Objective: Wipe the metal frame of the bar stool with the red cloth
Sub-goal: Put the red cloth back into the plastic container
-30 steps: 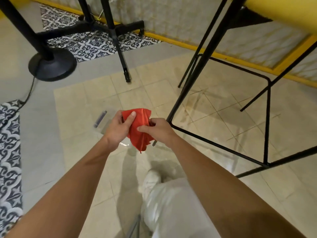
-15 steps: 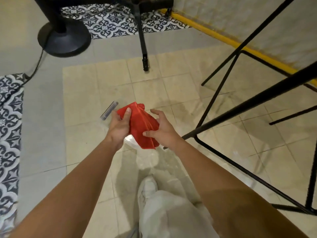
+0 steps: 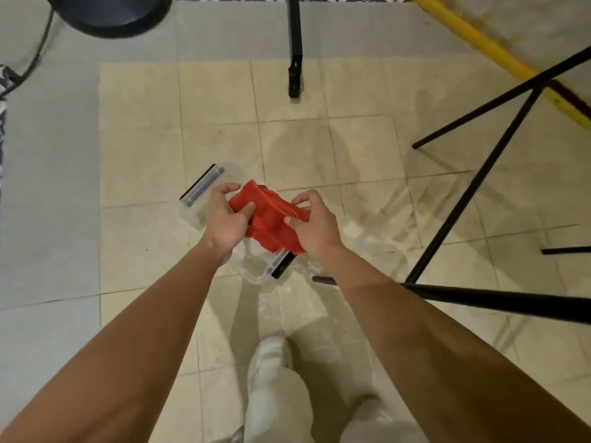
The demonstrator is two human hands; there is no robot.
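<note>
since half a second ago your head has tipped further down and both grips have drawn closer together on the cloth. the clear box beneath them now shows far more, and the stool frame has slid toward the right edge of view.

your left grip (image 3: 227, 220) grasps the red cloth (image 3: 268, 215) from its left side, thumb pressed onto the top of the fabric and fingers curled round behind it. your right grip (image 3: 315, 225) grasps the same cloth from the right, fingers hooked over its far edge and thumb laid on the near fold. the cloth sits bunched between the two, over a clear plastic box (image 3: 193, 215) that lies on the tiled floor (image 3: 140, 174); whether cloth and box touch cannot be told.

the bar stool frame (image 3: 465, 199) stands to your right, well apart from the cloth. its thin black legs slant across the tiles, and one of its bars passes behind your right forearm.

your white trouser leg (image 3: 278, 404) fills the near middle. farther off stand a black post (image 3: 295, 43), a round black base (image 3: 108, 14) with a cable (image 3: 36, 55), and a yellow strip (image 3: 479, 39).
</note>
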